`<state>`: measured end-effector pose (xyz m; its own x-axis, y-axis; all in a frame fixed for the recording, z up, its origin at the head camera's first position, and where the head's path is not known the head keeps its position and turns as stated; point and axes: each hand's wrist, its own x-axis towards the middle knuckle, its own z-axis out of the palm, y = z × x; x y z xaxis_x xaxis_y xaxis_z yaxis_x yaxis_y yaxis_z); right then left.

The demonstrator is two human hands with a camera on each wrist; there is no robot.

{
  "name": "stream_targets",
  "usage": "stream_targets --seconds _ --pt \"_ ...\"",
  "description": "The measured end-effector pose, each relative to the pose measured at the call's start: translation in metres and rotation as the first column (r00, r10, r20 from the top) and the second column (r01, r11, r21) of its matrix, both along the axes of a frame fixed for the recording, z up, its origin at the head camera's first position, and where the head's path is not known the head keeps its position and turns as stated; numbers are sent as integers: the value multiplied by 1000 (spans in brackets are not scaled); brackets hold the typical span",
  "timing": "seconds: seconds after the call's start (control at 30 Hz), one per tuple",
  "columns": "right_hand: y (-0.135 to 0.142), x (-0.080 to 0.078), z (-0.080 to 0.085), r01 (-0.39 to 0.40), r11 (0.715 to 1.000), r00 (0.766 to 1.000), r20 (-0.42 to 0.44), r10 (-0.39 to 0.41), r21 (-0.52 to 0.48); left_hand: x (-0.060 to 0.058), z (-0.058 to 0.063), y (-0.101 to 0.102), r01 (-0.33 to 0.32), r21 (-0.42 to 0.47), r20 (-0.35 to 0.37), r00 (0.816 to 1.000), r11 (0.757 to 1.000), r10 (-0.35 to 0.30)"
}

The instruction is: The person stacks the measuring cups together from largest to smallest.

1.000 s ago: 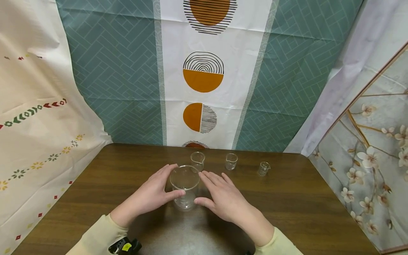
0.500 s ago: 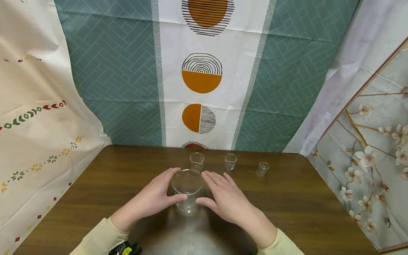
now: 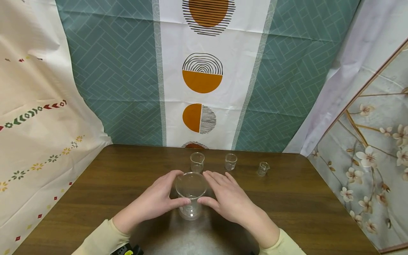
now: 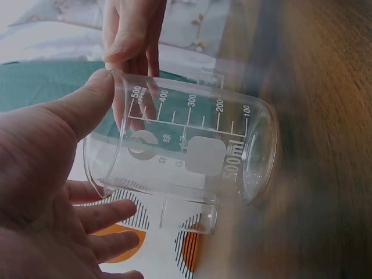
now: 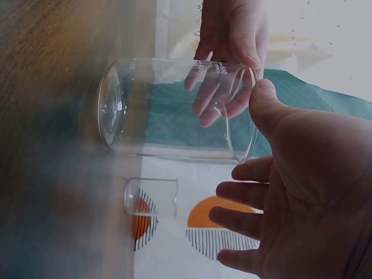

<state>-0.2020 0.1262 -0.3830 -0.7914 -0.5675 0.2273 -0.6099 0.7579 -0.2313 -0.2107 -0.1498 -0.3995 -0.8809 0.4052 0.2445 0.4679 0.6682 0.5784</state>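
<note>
A large clear glass beaker (image 3: 191,209) stands upright between my two hands, with white graduation marks up to 500 on its wall. On its left side my left hand (image 3: 156,198) cups the rim, thumb across the near edge and fingers extended along the far side. My right hand (image 3: 227,194) faces it from the right, its thumb tip at the near rim and its fingers held straight. In the right wrist view the right fingers (image 5: 241,218) spread apart beside the rim. Similarly, the left wrist view shows spread, slightly bent left fingers (image 4: 113,218), with the thumb against the rim.
Three smaller glass beakers stand along the back of the dark wooden table (image 3: 134,170): one directly behind the large one (image 3: 197,163), a shorter one (image 3: 231,162) to its right, and the smallest (image 3: 262,169) farther right. Patterned cloths (image 3: 127,88) hang around the table.
The large beaker has shifted toward me and slightly right. My left hand has moved along with it, and my right hand has moved only a little. The smaller beakers stay in place.
</note>
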Motion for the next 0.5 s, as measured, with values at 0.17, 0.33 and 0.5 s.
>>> stream_targets --seconds 0.17,0.33,0.5 --pt "1 -1 -1 -5 1000 1000 -14 5 4 2 0 1 3 -3 -8 1000 1000 -3" --pt "3 -1 -2 -10 1000 1000 -20 10 -1 4 0 2 7 -5 -10 1000 1000 -7" --pt "3 -1 -1 -17 1000 1000 -12 17 -8 5 1 2 17 -3 -13 1000 1000 -17"
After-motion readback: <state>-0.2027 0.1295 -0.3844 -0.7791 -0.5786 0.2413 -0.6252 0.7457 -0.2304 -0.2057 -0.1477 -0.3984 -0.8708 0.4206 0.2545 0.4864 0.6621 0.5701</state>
